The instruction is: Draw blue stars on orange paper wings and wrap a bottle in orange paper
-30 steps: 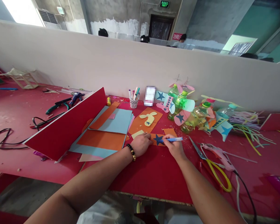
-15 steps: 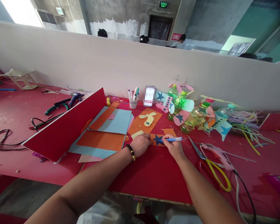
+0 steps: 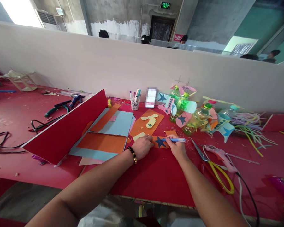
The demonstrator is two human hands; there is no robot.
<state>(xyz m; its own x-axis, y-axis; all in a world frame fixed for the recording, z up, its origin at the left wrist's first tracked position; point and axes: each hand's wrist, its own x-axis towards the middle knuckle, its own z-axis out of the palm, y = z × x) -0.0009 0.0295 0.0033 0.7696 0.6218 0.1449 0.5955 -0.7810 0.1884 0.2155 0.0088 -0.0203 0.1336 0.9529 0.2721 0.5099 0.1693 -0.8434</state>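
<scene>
A strip of orange paper (image 3: 166, 145) bearing a dark blue star (image 3: 160, 142) lies flat on the red table. My left hand (image 3: 143, 145), fingers curled, holds down the strip's left end. A blue marker pen (image 3: 180, 140) is pinched in my right hand (image 3: 177, 148), its tip at the star's upper right. Behind the strip, pale yellow paper cutouts (image 3: 151, 122) with a small star rest on an orange sheet (image 3: 142, 124). A yellow paper scrap (image 3: 139, 136) sits beside my left fingers.
Stacked coloured paper (image 3: 115, 123) lies left, beside a red divider (image 3: 71, 126). Scissors (image 3: 214, 171) and a pink glue gun (image 3: 221, 156) lie right. Behind stand a cup of markers (image 3: 135, 104), a phone (image 3: 151, 97) and bottles decorated with paper (image 3: 198, 118).
The pen in my right hand has shifted slightly, its tip now higher along the star's right side. My left hand stays in place on the orange strip.
</scene>
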